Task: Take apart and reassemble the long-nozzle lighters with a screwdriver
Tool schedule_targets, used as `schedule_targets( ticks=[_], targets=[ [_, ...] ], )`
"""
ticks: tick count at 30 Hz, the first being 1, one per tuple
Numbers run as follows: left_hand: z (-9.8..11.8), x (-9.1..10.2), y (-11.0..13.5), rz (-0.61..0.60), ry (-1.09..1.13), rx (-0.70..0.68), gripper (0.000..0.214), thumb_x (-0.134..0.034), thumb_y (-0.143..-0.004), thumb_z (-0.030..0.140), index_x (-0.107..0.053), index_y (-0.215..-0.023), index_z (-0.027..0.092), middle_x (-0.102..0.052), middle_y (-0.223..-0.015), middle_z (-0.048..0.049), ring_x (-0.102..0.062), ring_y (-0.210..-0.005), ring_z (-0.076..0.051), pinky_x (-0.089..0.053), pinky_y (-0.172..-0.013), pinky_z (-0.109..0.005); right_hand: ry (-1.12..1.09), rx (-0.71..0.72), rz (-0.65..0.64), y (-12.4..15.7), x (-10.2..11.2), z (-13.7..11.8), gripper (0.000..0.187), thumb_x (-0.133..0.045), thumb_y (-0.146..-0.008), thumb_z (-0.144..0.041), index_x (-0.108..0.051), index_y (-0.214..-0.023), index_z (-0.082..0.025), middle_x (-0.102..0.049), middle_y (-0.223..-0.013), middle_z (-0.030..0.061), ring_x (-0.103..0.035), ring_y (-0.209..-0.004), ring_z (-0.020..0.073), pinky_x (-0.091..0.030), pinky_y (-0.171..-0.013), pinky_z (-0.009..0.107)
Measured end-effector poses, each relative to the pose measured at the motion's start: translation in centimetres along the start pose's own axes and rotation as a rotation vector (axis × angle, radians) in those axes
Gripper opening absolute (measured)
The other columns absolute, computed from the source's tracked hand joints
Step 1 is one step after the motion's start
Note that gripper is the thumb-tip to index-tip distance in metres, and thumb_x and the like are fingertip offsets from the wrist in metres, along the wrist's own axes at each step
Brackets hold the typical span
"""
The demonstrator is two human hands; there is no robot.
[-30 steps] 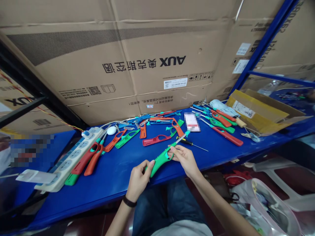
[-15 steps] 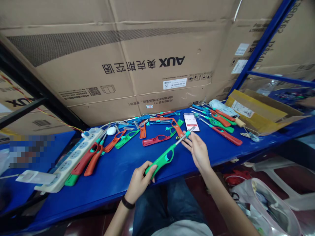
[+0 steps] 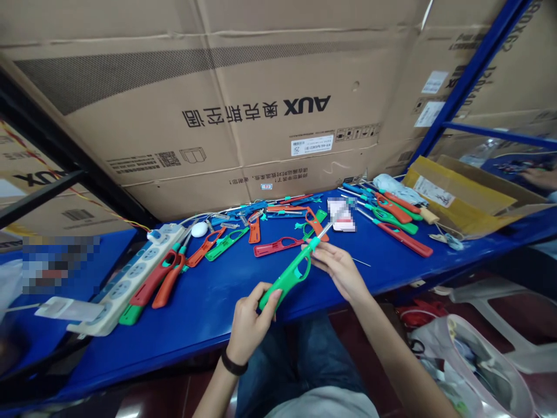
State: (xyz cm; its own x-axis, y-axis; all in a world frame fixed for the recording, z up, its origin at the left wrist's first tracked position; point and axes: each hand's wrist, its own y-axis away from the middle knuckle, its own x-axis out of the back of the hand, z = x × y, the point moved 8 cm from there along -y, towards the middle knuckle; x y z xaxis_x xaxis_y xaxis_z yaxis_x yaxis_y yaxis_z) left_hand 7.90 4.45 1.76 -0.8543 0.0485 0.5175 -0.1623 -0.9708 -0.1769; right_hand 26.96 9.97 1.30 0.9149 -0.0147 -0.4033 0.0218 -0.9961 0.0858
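A green long-necked lighter is held tilted above the blue bench, its metal nozzle pointing up and right. My left hand is closed round the butt of its handle. My right hand grips the lighter's front end, where the handle meets the nozzle, with the fingers pinched on it. A thin screwdriver lies on the bench just right of my right hand, mostly hidden by it.
Several red, orange, green and blue lighter shells lie scattered on the bench. A white power strip lies at the left, assembled lighters and an open cardboard box at the right. Large cartons stand behind. A plastic bag hangs below right.
My right hand slid out along the nozzle to its tip, then came back to the lighter's front end. The lighter tilted up slightly. My left hand kept its hold.
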Motion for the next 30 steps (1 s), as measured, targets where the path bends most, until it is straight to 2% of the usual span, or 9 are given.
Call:
schedule_targets(
  ticks=[3, 6, 9, 13, 18, 22, 26, 30],
  targets=[
    [0.2, 0.2, 0.1, -0.003, -0.009, -0.009, 0.023, -0.048, -0.090, 0.037, -0.058, -0.079, 0.019, -0.057, -0.048, 0.0049, -0.055, -0.044, -0.010, -0.039, -0.050, -0.018, -0.016, 0.039, -0.048, 0.0, -0.2, -1.8, 0.039, -0.076, -0.069, -0.039, -0.070, -0.102, -0.020, -0.070, -0.110, 0.0075, -0.063, -0.107, 0.0249, -0.051, -0.093, 0.039],
    [0.3, 0.0, 0.2, -0.016, 0.012, -0.014, 0.024, -0.048, -0.090, 0.038, -0.058, -0.078, 0.019, -0.057, -0.048, 0.0050, -0.054, -0.043, -0.010, -0.039, -0.049, -0.018, -0.013, 0.029, -0.047, 0.0, -0.4, -2.3, 0.037, -0.069, -0.075, -0.048, -0.071, -0.099, -0.019, -0.072, -0.103, 0.0089, -0.065, -0.104, 0.0250, -0.051, -0.092, 0.040],
    [0.2, -0.4, 0.4, -0.017, 0.045, -0.010, 0.025, -0.048, -0.091, 0.038, -0.057, -0.077, 0.019, -0.057, -0.048, 0.0050, -0.055, -0.043, -0.010, -0.039, -0.050, -0.018, 0.000, 0.052, -0.024, 0.3, -0.5, -2.4, 0.034, -0.070, -0.075, -0.046, -0.072, -0.095, -0.019, -0.074, -0.096, 0.0076, -0.066, -0.100, 0.0234, -0.049, -0.094, 0.038],
    [0.2, -0.5, 0.9, -0.028, 0.106, 0.029, 0.027, -0.046, -0.092, 0.038, -0.056, -0.077, 0.019, -0.056, -0.047, 0.0049, -0.054, -0.042, -0.010, -0.040, -0.049, -0.019, 0.023, 0.069, -0.127, 0.8, -1.3, -2.9, 0.029, -0.070, -0.077, -0.041, -0.071, -0.097, -0.020, -0.074, -0.097, 0.0063, -0.066, -0.099, 0.0215, -0.047, -0.096, 0.036],
    [0.9, -0.5, 0.9, -0.064, 0.185, 0.067, 0.030, -0.045, -0.092, 0.041, -0.054, -0.074, 0.018, -0.054, -0.044, 0.0051, -0.050, -0.039, -0.009, -0.038, -0.046, -0.018, 0.073, 0.055, -0.235, 1.3, -2.0, -4.0, 0.033, -0.069, -0.077, -0.043, -0.070, -0.101, -0.020, -0.073, -0.101, 0.0083, -0.064, -0.103, 0.0235, -0.048, -0.093, 0.038],
    [1.6, -0.6, 0.9, -0.071, 0.285, 0.112, 0.036, -0.046, -0.090, 0.047, -0.051, -0.068, 0.018, -0.051, -0.040, 0.0051, -0.046, -0.036, -0.008, -0.036, -0.043, -0.017, 0.093, 0.096, -0.237, 1.6, -2.3, -4.8, 0.031, -0.067, -0.080, -0.043, -0.069, -0.100, -0.020, -0.071, -0.105, 0.0086, -0.062, -0.107, 0.0235, -0.048, -0.093, 0.037],
    [1.8, -0.8, 1.3, -0.056, 0.400, 0.195, 0.043, -0.043, -0.088, 0.056, -0.048, -0.067, 0.019, -0.045, -0.035, 0.0063, -0.039, -0.030, -0.007, -0.034, -0.038, -0.017, 0.067, 0.111, -0.242, 2.0, -2.8, -4.3, 0.032, -0.064, -0.083, -0.043, -0.068, -0.104, -0.019, -0.070, -0.108, 0.0093, -0.062, -0.107, 0.0238, -0.049, -0.093, 0.037],
    [2.3, -0.4, 2.1, -0.001, 0.384, 0.198, 0.045, -0.044, -0.087, 0.058, -0.049, -0.067, 0.019, -0.043, -0.036, 0.0063, -0.040, -0.032, -0.008, -0.033, -0.037, -0.017, 0.017, 0.148, -0.154, 2.5, -2.8, -3.4, 0.031, -0.064, -0.083, -0.043, -0.069, -0.101, -0.018, -0.071, -0.106, 0.0096, -0.063, -0.107, 0.0253, -0.049, -0.094, 0.040]
  ],
)
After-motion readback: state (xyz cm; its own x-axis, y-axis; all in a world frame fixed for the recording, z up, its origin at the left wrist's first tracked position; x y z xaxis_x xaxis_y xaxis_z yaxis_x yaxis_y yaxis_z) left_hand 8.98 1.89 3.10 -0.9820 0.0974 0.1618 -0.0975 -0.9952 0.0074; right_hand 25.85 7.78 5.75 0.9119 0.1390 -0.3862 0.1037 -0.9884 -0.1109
